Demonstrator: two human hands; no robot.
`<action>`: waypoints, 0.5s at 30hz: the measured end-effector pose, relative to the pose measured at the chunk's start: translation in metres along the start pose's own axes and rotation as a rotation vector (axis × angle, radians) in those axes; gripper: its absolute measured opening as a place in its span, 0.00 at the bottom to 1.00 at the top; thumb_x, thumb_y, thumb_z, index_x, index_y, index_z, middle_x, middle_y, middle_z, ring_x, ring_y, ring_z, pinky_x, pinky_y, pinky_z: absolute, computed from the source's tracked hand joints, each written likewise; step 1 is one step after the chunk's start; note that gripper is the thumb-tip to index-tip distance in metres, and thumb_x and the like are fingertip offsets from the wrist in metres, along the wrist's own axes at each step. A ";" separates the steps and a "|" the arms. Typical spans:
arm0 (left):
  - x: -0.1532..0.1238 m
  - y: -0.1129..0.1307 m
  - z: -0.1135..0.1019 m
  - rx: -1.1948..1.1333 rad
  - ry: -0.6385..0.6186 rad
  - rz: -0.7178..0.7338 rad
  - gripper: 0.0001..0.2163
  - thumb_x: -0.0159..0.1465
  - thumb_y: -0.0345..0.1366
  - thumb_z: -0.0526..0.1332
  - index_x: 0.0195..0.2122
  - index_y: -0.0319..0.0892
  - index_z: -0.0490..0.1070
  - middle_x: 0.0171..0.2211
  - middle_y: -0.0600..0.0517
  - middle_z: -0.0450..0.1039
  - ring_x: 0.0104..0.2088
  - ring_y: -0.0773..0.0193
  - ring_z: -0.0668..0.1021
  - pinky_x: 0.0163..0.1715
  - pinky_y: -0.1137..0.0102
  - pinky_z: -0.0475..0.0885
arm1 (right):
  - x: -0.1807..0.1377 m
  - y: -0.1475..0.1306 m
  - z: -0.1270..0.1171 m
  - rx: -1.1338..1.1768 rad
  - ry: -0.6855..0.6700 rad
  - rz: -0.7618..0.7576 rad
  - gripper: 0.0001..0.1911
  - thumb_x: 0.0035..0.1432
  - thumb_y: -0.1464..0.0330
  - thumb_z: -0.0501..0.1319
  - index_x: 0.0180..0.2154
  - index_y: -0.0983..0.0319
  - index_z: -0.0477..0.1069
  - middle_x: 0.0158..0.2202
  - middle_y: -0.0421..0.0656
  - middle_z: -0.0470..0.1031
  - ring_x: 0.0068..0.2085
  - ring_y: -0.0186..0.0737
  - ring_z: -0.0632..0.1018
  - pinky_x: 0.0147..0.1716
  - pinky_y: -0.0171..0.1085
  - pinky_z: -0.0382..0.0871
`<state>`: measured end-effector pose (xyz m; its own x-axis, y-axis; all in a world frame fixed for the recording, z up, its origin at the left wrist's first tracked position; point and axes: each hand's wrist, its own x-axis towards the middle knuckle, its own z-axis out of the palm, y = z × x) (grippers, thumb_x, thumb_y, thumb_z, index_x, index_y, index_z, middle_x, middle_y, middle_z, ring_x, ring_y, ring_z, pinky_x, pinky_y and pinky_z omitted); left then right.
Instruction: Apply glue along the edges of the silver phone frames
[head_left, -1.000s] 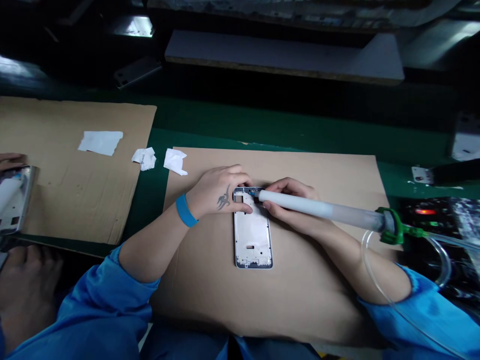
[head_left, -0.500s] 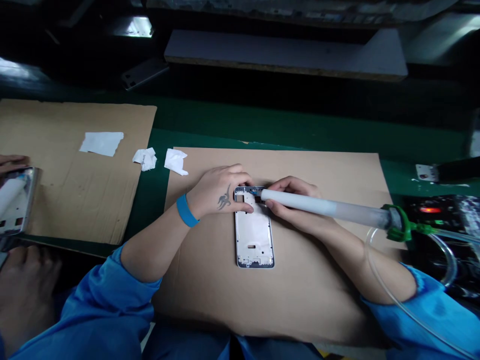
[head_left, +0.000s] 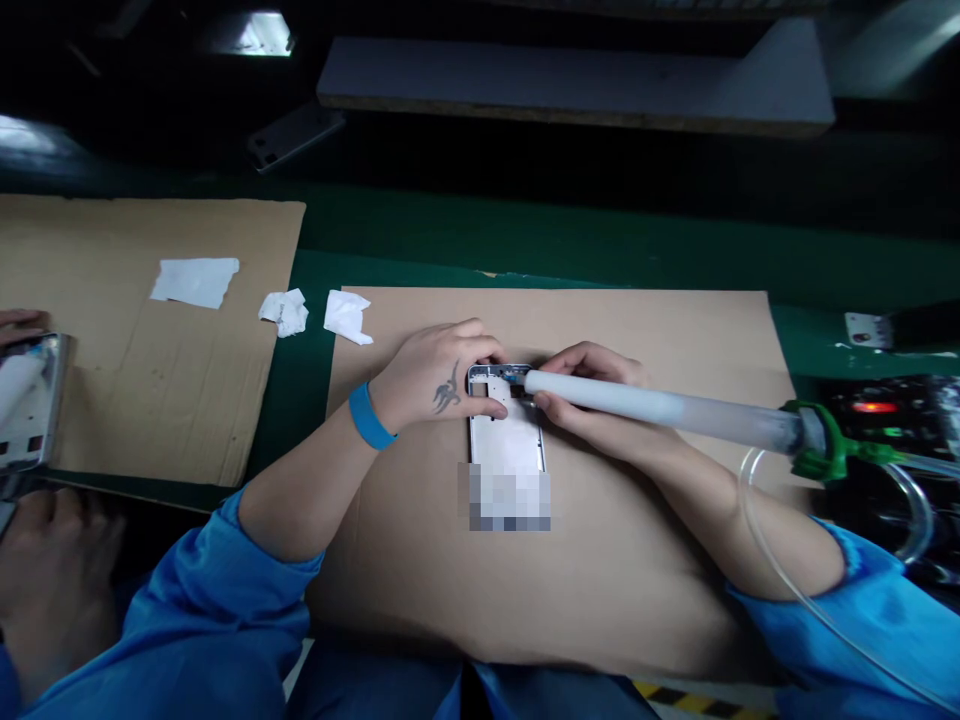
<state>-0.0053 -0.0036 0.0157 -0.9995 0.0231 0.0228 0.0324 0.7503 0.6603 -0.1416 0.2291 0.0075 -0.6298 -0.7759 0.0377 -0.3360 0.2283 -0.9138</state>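
A phone frame [head_left: 504,430] lies flat on the cardboard sheet in front of me, its lower end blurred by blocky pixels. My left hand [head_left: 446,375] grips its upper left side, thumb across the inner face and fingers at the top edge. In my right hand [head_left: 589,385] is a dispensing syringe [head_left: 637,398] with a white barrel, slanting down to the left. Its tip end is at the frame's upper right part; the very tip is too small to make out. A green cap [head_left: 817,440] closes the syringe's back end, where a clear tube joins.
Beneath the frame is a cardboard sheet [head_left: 420,580]. Paper scraps [head_left: 347,316] lie to the left. Another person's hand [head_left: 52,580] and a phone frame [head_left: 34,410] are at far left. Black equipment with a red display [head_left: 876,407] stands right. A shelf [head_left: 570,85] runs across the back.
The view has shifted slightly. Both hands, the phone frame and the syringe keep nearly the same positions relative to each other.
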 end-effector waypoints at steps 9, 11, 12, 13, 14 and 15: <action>0.001 0.004 0.001 0.021 -0.008 -0.006 0.27 0.62 0.57 0.81 0.53 0.43 0.84 0.50 0.47 0.82 0.48 0.52 0.83 0.46 0.62 0.71 | -0.001 0.002 -0.005 -0.022 -0.010 0.010 0.16 0.57 0.54 0.80 0.37 0.54 0.79 0.32 0.44 0.84 0.29 0.46 0.81 0.27 0.42 0.75; 0.002 0.005 0.001 0.031 -0.005 -0.008 0.27 0.62 0.57 0.81 0.52 0.43 0.84 0.49 0.47 0.82 0.48 0.51 0.83 0.46 0.62 0.71 | -0.001 0.001 -0.006 -0.027 -0.006 0.009 0.16 0.56 0.55 0.80 0.36 0.54 0.79 0.32 0.44 0.85 0.28 0.45 0.81 0.26 0.41 0.74; 0.002 0.006 0.002 0.037 -0.003 -0.009 0.27 0.62 0.56 0.82 0.52 0.43 0.84 0.49 0.47 0.82 0.47 0.52 0.83 0.45 0.62 0.70 | -0.001 0.001 -0.006 -0.026 -0.004 0.006 0.15 0.56 0.55 0.80 0.36 0.54 0.79 0.32 0.44 0.85 0.28 0.45 0.82 0.25 0.40 0.74; 0.002 0.006 0.002 0.043 -0.003 -0.008 0.26 0.62 0.56 0.82 0.52 0.43 0.84 0.49 0.47 0.82 0.47 0.52 0.83 0.44 0.62 0.70 | -0.002 0.001 -0.006 -0.023 0.001 -0.002 0.15 0.56 0.55 0.80 0.36 0.54 0.79 0.31 0.44 0.85 0.28 0.45 0.82 0.25 0.40 0.74; 0.003 0.006 0.002 0.050 -0.001 -0.005 0.26 0.62 0.56 0.82 0.51 0.43 0.84 0.49 0.47 0.82 0.46 0.52 0.83 0.44 0.62 0.69 | -0.002 0.001 -0.006 -0.024 0.007 -0.013 0.16 0.56 0.55 0.80 0.36 0.54 0.80 0.31 0.43 0.85 0.28 0.44 0.82 0.25 0.40 0.74; 0.003 0.007 0.003 0.057 0.002 -0.001 0.25 0.62 0.55 0.82 0.51 0.43 0.84 0.49 0.47 0.82 0.45 0.52 0.83 0.43 0.62 0.69 | -0.003 0.001 -0.007 -0.027 0.014 -0.028 0.15 0.55 0.55 0.80 0.36 0.54 0.80 0.31 0.43 0.84 0.28 0.44 0.82 0.24 0.40 0.74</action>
<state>-0.0080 0.0036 0.0180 -0.9995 0.0209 0.0239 0.0312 0.7866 0.6167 -0.1450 0.2353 0.0089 -0.6296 -0.7739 0.0685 -0.3722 0.2230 -0.9009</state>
